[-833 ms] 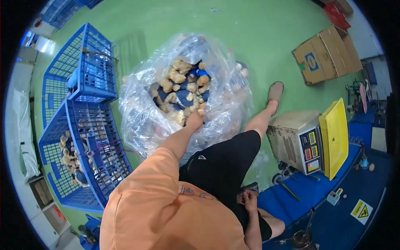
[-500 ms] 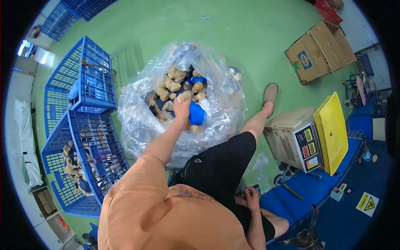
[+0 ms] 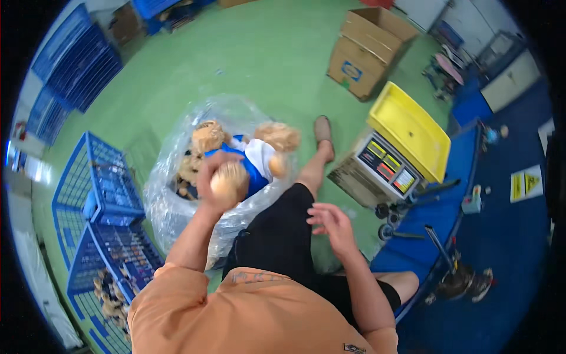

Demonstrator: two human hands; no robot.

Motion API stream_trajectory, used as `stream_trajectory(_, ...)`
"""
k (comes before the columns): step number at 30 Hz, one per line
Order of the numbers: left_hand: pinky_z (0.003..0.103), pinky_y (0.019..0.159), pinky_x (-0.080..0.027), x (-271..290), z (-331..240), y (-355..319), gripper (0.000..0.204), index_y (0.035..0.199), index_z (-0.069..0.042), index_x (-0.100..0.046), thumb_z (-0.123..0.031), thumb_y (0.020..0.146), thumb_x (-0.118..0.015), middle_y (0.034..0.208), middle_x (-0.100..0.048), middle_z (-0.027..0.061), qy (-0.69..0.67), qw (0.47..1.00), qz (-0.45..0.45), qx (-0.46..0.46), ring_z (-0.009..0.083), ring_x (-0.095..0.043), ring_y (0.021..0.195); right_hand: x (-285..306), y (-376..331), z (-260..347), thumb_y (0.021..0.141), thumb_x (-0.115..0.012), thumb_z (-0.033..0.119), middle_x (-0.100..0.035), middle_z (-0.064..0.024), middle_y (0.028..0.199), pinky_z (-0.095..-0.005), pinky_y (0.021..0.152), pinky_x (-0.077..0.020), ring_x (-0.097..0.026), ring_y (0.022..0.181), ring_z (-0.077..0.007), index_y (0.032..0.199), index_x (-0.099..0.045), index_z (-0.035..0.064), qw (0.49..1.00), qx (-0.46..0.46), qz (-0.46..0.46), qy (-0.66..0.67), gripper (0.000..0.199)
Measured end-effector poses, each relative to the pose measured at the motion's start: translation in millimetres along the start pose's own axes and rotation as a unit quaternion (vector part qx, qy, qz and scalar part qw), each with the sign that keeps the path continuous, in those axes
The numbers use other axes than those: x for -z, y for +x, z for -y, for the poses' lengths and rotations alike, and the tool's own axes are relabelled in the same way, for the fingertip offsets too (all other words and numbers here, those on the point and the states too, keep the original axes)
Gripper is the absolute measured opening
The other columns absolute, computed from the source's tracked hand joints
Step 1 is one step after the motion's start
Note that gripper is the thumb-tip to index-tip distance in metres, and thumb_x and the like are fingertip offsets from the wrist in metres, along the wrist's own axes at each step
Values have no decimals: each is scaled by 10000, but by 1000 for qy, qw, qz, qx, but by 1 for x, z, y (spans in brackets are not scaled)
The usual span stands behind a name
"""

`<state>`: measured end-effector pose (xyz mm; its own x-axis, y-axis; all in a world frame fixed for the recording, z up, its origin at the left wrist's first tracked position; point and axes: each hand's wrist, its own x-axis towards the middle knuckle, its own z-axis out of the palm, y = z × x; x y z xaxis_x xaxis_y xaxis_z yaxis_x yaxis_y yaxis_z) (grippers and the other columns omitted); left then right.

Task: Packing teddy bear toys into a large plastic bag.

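Note:
My left hand (image 3: 207,184) is closed round a rounded tan part of a plush toy dressed in blue and white (image 3: 254,171). The toy lies across the top of a large clear plastic bag (image 3: 160,194), its tan fluffy ends blurred by motion. Inside the bag, more tan plush toys (image 3: 187,168) are heaped, partly covered by the held one. Above my right thigh, my right hand (image 3: 333,227) is empty, with its fingers spread apart.
Blue plastic crates (image 3: 115,203) stand at the left, one holding several plush toys (image 3: 112,304). To the right are a digital scale (image 3: 383,168) with a yellow tray (image 3: 410,133) and a blue-covered bench (image 3: 407,259). An opened cardboard box (image 3: 359,59) sits farther off on the green floor.
My left hand has lifted the plush toy up out of the bag and toward me. My right hand has risen from my lap and opened. The whole view has turned to the right.

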<state>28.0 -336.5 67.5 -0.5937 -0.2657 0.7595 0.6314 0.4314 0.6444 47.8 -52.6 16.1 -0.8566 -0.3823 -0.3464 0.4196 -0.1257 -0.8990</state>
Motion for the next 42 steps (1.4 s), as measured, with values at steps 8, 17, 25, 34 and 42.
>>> stream_trajectory(8, 407, 825, -499, -76, -63, -26, 150, 876, -64, -603, -60, 738, -662, 771, -507, 53, -139, 881, 394, -220, 245, -523, 713, 48, -37, 37, 956, -519, 158, -596, -55, 972, -246, 613, -405, -542, 797, -95, 1099, -545, 48, 974, 85, -125, 171, 182)
stream_trajectory(17, 396, 951, -435, -135, -51, -89, 245, 981, -89, -600, -98, 741, -653, 880, -479, 44, -107, 811, 522, -240, 235, -506, 854, 119, -79, 20, 906, -510, 60, -591, -74, 985, -250, 676, -421, -543, 825, -113, 1104, -523, 27, 955, 136, -165, 207, 201)
stream_trajectory(25, 352, 945, -426, -154, -43, -126, 434, 1216, -95, -554, -151, 797, -651, 1160, -561, 67, -51, 832, 549, -63, 243, -532, 1008, 120, -87, 20, 905, -501, 72, -575, -115, 1089, -301, 822, -443, -548, 943, -182, 1140, -504, 18, 886, 231, -235, 325, 241)
stream_trajectory(34, 322, 912, -465, -210, -15, -143, 499, 1338, -21, -464, -271, 934, -617, 1305, -548, 118, -501, 417, 338, 678, 200, -566, 1087, 122, -97, 15, 943, -463, 197, -568, -123, 1163, -346, 940, -425, -547, 1053, -221, 1179, -503, 35, 915, 256, -109, 291, 289)
stream_trajectory(42, 300, 835, -527, -245, -38, -82, 478, 1296, 8, -503, -244, 916, -646, 1195, -610, 124, -304, 632, 364, 613, 197, -620, 980, 117, -116, 42, 860, -616, 219, -569, -108, 1147, -315, 874, -434, -548, 995, -196, 1188, -513, 35, 951, 223, -112, -182, 390)
